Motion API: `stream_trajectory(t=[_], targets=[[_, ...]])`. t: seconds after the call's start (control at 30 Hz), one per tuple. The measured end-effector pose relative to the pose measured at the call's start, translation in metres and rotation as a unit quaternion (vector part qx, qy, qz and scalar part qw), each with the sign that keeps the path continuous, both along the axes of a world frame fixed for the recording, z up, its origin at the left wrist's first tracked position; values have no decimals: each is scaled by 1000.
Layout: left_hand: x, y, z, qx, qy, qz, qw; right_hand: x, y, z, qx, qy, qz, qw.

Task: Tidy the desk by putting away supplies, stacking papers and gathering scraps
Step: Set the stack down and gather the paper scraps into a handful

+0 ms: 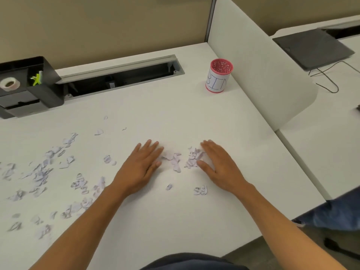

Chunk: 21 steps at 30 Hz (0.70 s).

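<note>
Head camera view: a person's left hand (pixel 143 164) and right hand (pixel 216 162) lie flat with fingers straight, holding nothing, either side of a small heap of torn white printed paper scraps (pixel 182 158) at centre frame. Each hand touches the heap's edge. Such scraps look feather-light, limp and prone to scatter, so they are probably best swept together with the hand edges and scooped from beneath, not pinched singly. Many more loose scraps (pixel 42 172) litter the left of the frame. A pink perforated cup labelled "BIN" (pixel 219 76) stands upper right, well apart from the heap. The smooth white desk (pixel 155 114) should let paper slide easily. A black desk organiser (pixel 29 84) with a tape roll (pixel 9 84) sits at upper left.
</note>
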<state>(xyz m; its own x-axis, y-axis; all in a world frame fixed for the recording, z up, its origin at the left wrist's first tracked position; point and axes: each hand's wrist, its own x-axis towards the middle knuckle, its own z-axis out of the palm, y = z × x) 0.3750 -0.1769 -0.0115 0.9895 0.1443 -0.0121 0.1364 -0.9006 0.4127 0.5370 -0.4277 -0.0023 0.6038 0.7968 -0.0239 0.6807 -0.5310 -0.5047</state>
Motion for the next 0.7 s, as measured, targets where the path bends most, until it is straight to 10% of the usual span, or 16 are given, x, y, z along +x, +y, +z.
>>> stream_trajectory(t=[0.23,0.7], targets=[[-36,-40,-10,44,75,96,992,-45,-12,-23,-131,-70,-37,988],[31,-36,-5,-9,48,-2,999,-20,52,-15,-42,-9,2,999]])
